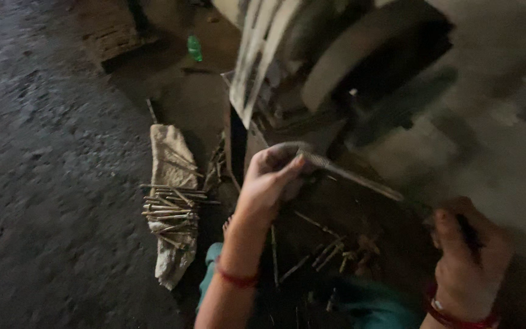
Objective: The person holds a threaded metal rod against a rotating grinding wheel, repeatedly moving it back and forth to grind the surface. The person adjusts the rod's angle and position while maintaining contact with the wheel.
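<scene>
Gripping a long threaded metal rod (351, 176) at both ends, the two hands hold it slanted in front of a big grey machine (360, 73). The left hand (269, 180) has its fingers (287, 167) clenched around the rod's upper end, at about 10 o'clock from the right hand. The right hand (467, 256) closes on the lower end, at 4 o'clock along the rod; blur hides exactly how those fingers sit. Red bangles ring both wrists.

Below the rod, at 6 o'clock, loose rods (327, 250) lie scattered on a dark surface, next to some teal cloth (369, 304). Well apart at 9 o'clock, a bundle of similar rods (171, 210) lies across a pale sack (171, 164) on the dark floor (44, 183). Farther off at 11 o'clock, a small green object (195, 47) lies on the floor.
</scene>
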